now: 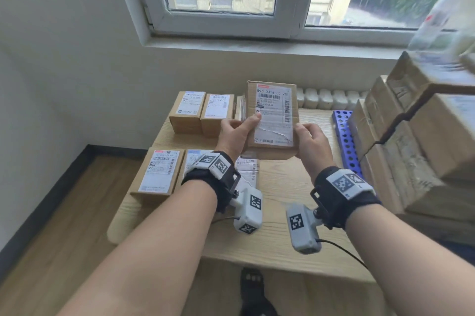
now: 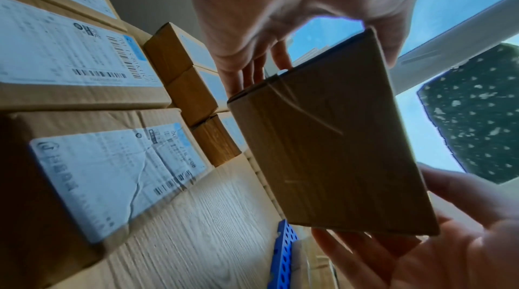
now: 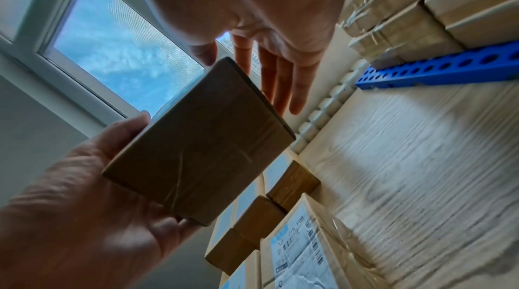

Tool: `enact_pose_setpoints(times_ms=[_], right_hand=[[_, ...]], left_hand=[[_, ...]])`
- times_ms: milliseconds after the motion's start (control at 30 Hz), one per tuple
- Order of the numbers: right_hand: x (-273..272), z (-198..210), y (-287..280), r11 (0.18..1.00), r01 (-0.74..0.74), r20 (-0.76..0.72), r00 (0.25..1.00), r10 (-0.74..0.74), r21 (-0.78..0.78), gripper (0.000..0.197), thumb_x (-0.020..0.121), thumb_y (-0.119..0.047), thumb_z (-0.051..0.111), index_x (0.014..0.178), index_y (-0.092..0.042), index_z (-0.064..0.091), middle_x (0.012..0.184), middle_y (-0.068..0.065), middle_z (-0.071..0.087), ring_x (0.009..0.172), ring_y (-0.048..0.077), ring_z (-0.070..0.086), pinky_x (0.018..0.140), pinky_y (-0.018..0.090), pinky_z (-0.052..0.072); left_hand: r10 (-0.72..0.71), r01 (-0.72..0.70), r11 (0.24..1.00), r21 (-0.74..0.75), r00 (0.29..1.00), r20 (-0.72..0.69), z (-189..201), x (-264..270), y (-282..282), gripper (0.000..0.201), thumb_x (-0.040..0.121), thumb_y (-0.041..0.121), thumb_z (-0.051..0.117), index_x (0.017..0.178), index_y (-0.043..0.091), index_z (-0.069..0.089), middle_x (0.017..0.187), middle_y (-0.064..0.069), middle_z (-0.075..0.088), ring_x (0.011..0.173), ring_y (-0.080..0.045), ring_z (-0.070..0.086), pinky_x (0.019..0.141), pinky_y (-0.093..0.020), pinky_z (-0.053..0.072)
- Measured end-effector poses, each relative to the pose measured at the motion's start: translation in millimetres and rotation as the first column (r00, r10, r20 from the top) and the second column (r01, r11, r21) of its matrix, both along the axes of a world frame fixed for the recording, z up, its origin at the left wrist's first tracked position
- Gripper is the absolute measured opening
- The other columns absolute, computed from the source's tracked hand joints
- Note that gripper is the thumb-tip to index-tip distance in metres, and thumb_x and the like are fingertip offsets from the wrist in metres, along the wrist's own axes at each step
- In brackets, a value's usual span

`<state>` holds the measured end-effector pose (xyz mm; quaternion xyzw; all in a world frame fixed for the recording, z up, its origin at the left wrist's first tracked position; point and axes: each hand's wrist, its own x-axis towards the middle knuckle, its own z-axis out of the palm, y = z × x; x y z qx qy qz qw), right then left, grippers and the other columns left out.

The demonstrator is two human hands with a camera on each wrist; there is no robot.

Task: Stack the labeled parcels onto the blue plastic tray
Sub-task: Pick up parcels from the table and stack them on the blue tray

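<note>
I hold a brown cardboard parcel (image 1: 272, 115) with a white barcode label in the air above the table, label facing me. My left hand (image 1: 239, 128) grips its left edge, thumb on the label and fingers behind. My right hand (image 1: 311, 138) grips the lower right edge. The left wrist view shows the parcel's taped underside (image 2: 331, 143) between my left hand (image 2: 280, 27) and right hand (image 2: 449, 238). In the right wrist view, the right hand's fingers (image 3: 283, 81) lie straight behind the parcel (image 3: 202, 138). The blue perforated tray (image 1: 345, 140) stands at the right, carrying stacked parcels (image 1: 411, 135).
Two labeled parcels (image 1: 187, 112) (image 1: 217, 113) sit at the back left of the wooden table (image 1: 282, 238). Another (image 1: 158, 174) lies front left, and more are partly hidden behind my left wrist. A white radiator (image 1: 326, 98) and a window run behind the table.
</note>
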<state>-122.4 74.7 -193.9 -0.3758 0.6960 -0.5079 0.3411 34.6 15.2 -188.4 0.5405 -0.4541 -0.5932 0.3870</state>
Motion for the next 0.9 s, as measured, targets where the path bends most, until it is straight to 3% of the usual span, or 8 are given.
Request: enact_pose_setpoints(times_ms=[100, 200, 367, 467, 533, 700, 900], right_hand=[[-5, 16, 27, 0.999, -0.010, 0.020, 1.000, 0.011, -0.052, 0.031, 0.092, -0.051, 0.045, 0.102, -0.025, 0.059, 0.101, -0.003, 0.066, 0.096, 0.017, 0.064, 0.090, 0.049, 0.053], [-11, 35, 50, 0.996, -0.015, 0.050, 0.999, 0.019, -0.084, 0.058, 0.078, -0.066, 0.043, 0.115, -0.024, 0.058, 0.107, -0.003, 0.068, 0.101, 0.017, 0.064, 0.094, 0.050, 0.051], [-33, 65, 79, 0.989, 0.003, 0.050, 0.999, 0.005, -0.151, 0.061, 0.085, -0.064, 0.043, 0.122, -0.018, 0.057, 0.111, 0.000, 0.069, 0.105, 0.018, 0.064, 0.099, 0.047, 0.049], [-51, 74, 88, 0.982, 0.031, 0.045, 0.999, -0.023, -0.186, 0.070, 0.074, -0.074, 0.042, 0.118, -0.023, 0.063, 0.108, -0.002, 0.071, 0.104, 0.018, 0.066, 0.099, 0.047, 0.049], [-63, 82, 95, 0.976, 0.050, 0.082, 0.996, -0.033, -0.210, 0.068, 0.075, -0.072, 0.043, 0.118, -0.022, 0.063, 0.108, 0.000, 0.072, 0.104, 0.019, 0.067, 0.099, 0.047, 0.049], [-108, 103, 111, 0.969, 0.095, 0.060, 0.995, -0.083, -0.229, 0.072, 0.068, -0.082, 0.043, 0.112, -0.028, 0.064, 0.105, 0.000, 0.072, 0.101, 0.024, 0.068, 0.096, 0.052, 0.050], [-179, 141, 140, 0.943, 0.085, 0.069, 0.995, -0.066, -0.320, 0.073, 0.069, -0.071, 0.044, 0.119, -0.021, 0.061, 0.111, 0.004, 0.070, 0.103, 0.021, 0.066, 0.087, 0.039, 0.052]], left_hand=[[-0.048, 0.044, 0.998, -0.048, 0.996, -0.081, 17, -7, 25, 0.089, 0.058, 0.063, 0.075, 0.127, 0.016, 0.043, 0.113, -0.009, 0.068, 0.101, -0.026, 0.070, 0.092, -0.051, 0.055], [-0.088, 0.075, 0.993, -0.093, 0.986, -0.141, 30, -20, 41, 0.065, 0.081, 0.047, 0.071, 0.129, 0.012, 0.046, 0.110, -0.012, 0.070, 0.095, -0.025, 0.071, 0.086, -0.044, 0.058], [-0.164, 0.135, 0.978, -0.162, 0.970, -0.180, 52, -52, 60, 0.054, 0.092, 0.037, 0.063, 0.134, 0.013, 0.041, 0.120, -0.013, 0.065, 0.099, -0.023, 0.069, 0.083, -0.035, 0.059], [-0.203, 0.159, 0.964, -0.213, 0.958, -0.204, 65, -75, 69, 0.068, 0.083, 0.046, 0.066, 0.139, 0.016, 0.039, 0.125, -0.011, 0.062, 0.108, -0.026, 0.066, 0.092, -0.042, 0.056], [-0.209, 0.158, 0.956, -0.245, 0.958, -0.198, 72, -91, 72, 0.076, 0.076, 0.052, 0.069, 0.138, 0.018, 0.042, 0.127, -0.010, 0.061, 0.112, -0.027, 0.065, 0.091, -0.042, 0.057], [-0.266, 0.206, 0.929, -0.307, 0.949, -0.171, 98, -136, 84, 0.054, 0.094, 0.037, 0.061, 0.139, 0.016, 0.040, 0.119, -0.011, 0.066, 0.092, -0.021, 0.070, 0.066, -0.028, 0.057], [-0.348, 0.242, 0.890, -0.386, 0.908, -0.234, 131, -213, 106, 0.074, 0.079, 0.044, 0.066, 0.139, 0.008, 0.041, 0.119, -0.019, 0.066, 0.101, -0.032, 0.070, 0.084, -0.043, 0.059]])
